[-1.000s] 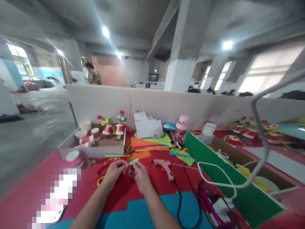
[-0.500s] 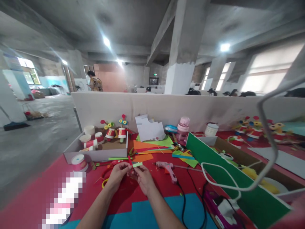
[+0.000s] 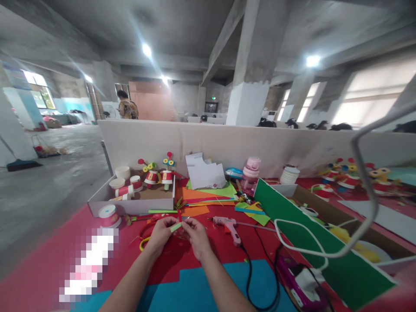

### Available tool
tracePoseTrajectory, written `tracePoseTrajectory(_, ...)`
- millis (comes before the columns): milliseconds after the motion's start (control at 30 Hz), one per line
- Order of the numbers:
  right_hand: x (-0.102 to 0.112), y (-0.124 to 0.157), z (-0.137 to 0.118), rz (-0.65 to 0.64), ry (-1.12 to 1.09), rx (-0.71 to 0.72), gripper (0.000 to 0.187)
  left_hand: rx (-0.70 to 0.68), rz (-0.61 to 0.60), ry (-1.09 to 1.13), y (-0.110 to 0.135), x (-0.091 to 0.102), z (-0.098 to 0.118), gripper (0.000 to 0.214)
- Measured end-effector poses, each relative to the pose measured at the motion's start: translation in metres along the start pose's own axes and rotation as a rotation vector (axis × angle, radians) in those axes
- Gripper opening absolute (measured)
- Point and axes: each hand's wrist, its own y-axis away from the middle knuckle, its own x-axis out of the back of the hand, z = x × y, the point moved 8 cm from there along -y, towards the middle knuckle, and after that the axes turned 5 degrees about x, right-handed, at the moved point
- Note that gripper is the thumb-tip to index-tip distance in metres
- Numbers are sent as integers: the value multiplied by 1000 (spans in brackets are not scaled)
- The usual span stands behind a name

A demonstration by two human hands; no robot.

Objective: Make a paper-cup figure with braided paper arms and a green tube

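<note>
My left hand [image 3: 161, 234] and my right hand [image 3: 196, 237] meet over the red tabletop, both closed with their fingertips pinched together. Between them are a narrow red paper strip [image 3: 180, 215], pointing away from me, and a short light-green paper strip [image 3: 176, 227], lying crosswise. Where the strips meet is partly covered by my fingers, so I cannot tell whether they are joined. Under and beside my left hand lie scissors with a yellow handle [image 3: 144, 243], partly hidden. To the right of my right hand rests a pink glue gun [image 3: 229, 226].
A white box [image 3: 130, 209] with paper cups and cup figures stands at the back left. Coloured paper sheets [image 3: 198, 211] lie ahead. On the right are a green-walled box [image 3: 312, 242], a purple power strip [image 3: 300, 281] and cables. Blue sheets [image 3: 195, 286] lie nearest me.
The green strip has turned and shifted left, from beside my right fingers to between both hands. My hands have drawn closer together. The view has shifted slightly.
</note>
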Motion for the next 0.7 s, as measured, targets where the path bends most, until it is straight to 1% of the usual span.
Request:
tracePoseTrajectory(200, 4, -1, -14, 54, 174, 138, 30, -7, -14, -4, 3, -2, 3, 18)
tracePoseTrajectory(267, 7, -2, -15, 81, 188, 173, 29, 3, -29, 14, 5, -4, 3, 20)
tracePoseTrajectory(333, 12, -3, -15, 114, 177, 193, 30, 15, -65, 31, 6, -9, 4, 27)
tracePoseTrajectory(433, 15, -3, -12, 146, 133, 187, 33, 30, -102, 46, 8, -14, 5, 39)
tracePoseTrajectory(500, 13, -3, -10, 136, 110, 174, 33, 29, -79, 41, 8, -13, 5, 38)
tracePoseTrajectory(600, 7, -2, -9, 101, 119, 161, 32, 4, -18, 21, 6, -7, 4, 31)
tracePoseTrajectory(700, 3, -1, -10, 59, 134, 145, 30, -17, 11, -12, 3, -2, 3, 29)
